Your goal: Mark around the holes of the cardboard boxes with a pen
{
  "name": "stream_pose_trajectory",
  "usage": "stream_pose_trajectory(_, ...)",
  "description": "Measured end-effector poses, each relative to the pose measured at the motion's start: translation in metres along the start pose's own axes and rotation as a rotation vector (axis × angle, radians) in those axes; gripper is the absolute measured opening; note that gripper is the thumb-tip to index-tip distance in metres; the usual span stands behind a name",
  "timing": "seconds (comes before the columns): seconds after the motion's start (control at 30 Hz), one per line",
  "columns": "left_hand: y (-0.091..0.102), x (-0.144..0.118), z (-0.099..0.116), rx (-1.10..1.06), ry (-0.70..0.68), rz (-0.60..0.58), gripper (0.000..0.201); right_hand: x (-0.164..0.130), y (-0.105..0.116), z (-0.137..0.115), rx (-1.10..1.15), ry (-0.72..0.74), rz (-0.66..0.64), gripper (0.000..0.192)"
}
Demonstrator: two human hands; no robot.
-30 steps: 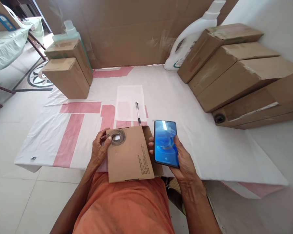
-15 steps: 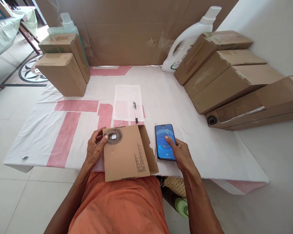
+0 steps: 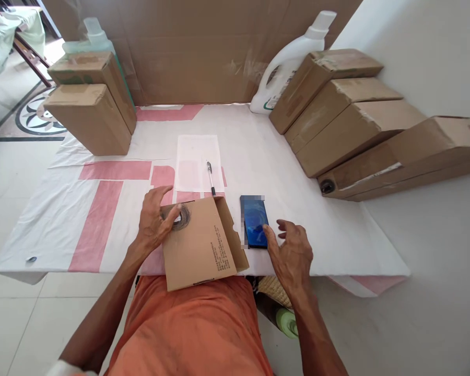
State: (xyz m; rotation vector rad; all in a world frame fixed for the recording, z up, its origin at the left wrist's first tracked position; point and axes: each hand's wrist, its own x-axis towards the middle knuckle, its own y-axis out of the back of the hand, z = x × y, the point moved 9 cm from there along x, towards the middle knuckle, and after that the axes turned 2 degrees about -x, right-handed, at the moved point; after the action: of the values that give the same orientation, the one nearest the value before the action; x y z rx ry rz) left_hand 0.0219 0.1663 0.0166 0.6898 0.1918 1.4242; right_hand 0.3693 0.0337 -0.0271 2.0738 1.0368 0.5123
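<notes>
Table cover (image 3: 329, 230): white with pink bands | cardboard box (image 3: 199, 243): near edge, left hand (image 3: 153, 222) gripping its top-left corner as before | smartphone (image 3: 254, 227): now lying flat just right of the box, a second ago held up | right hand (image 3: 292, 253): let go, fingers spread, at the phone's near corner.

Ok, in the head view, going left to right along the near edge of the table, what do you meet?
Left hand → flat cardboard box → phone → right hand.
</notes>
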Motion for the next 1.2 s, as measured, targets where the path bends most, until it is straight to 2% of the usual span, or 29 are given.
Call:
stream_pose_trajectory(0.07, -0.028, 0.021, 0.024, 0.108, -0.126, -0.201, 0.049, -0.024, -0.012, 0.005, 0.112, -0.100, -0.208, 0.068)
stream_pose_trajectory(0.13, -0.062, 0.033, 0.036, 0.159, -0.170, -0.438, 0.050, -0.060, -0.038, 0.008, 0.324, -0.252, -0.510, 0.064)
stream_pose_trajectory(0.17, -0.077, 0.036, 0.039, 0.163, -0.169, -0.539, 0.050, -0.077, -0.050, 0.006, 0.450, -0.322, -0.617, 0.066)
stream_pose_trajectory(0.23, -0.098, 0.039, 0.041, 0.148, -0.163, -0.674, 0.045, -0.099, -0.065, 0.001, 0.685, -0.431, -0.661, 0.078)
stream_pose_trajectory(0.3, -0.106, 0.040, 0.040, 0.127, -0.154, -0.731, 0.043, -0.106, -0.074, -0.005, 0.833, -0.471, -0.609, 0.086)
stream_pose_trajectory(0.37, -0.103, 0.040, 0.037, 0.115, -0.135, -0.745, 0.043, -0.108, -0.082, -0.015, 0.868, -0.434, -0.611, 0.077)
stream_pose_trajectory(0.43, -0.092, 0.037, 0.033, 0.116, -0.113, -0.732, 0.045, -0.109, -0.087, -0.028, 0.868, -0.353, -0.657, 0.060)
stream_pose_trajectory(0.5, -0.077, 0.034, 0.029, 0.120, -0.087, -0.696, 0.046, -0.109, -0.087, -0.037, 0.854, -0.288, -0.644, 0.050)
stream_pose_trajectory(0.6, -0.053, 0.029, 0.028, 0.105, -0.063, -0.599, 0.046, -0.105, -0.081, -0.042, 0.760, -0.210, -0.514, 0.047)
stream_pose_trajectory(0.7, -0.032, 0.027, 0.036, 0.077, -0.094, -0.507, 0.045, -0.095, -0.070, -0.047, 0.674, -0.183, -0.363, 0.049)
stream_pose_trajectory(0.83, -0.002, 0.029, 0.065, 0.064, -0.215, -0.337, 0.041, -0.069, -0.036, -0.058, 0.665, -0.178, -0.149, 0.044)
stream_pose_trajectory(0.9, 0.015, 0.024, 0.081, 0.045, -0.276, -0.225, 0.038, -0.058, -0.011, -0.068, 0.641, -0.129, -0.049, 0.040)
stream_pose_trajectory(0.97, 0.028, 0.013, 0.090, 0.021, -0.298, -0.139, 0.035, -0.052, 0.010, -0.079, 0.619, -0.065, -0.008, 0.036)
stream_pose_trajectory(1.07, 0.042, -0.009, 0.085, -0.035, -0.237, -0.046, 0.032, -0.056, 0.030, -0.099, 0.573, 0.085, 0.000, 0.030)
stream_pose_trajectory(1.2, 0.057, -0.027, 0.070, -0.138, -0.132, 0.043, 0.025, -0.071, 0.044, -0.127, 0.503, 0.314, 0.000, 0.024)
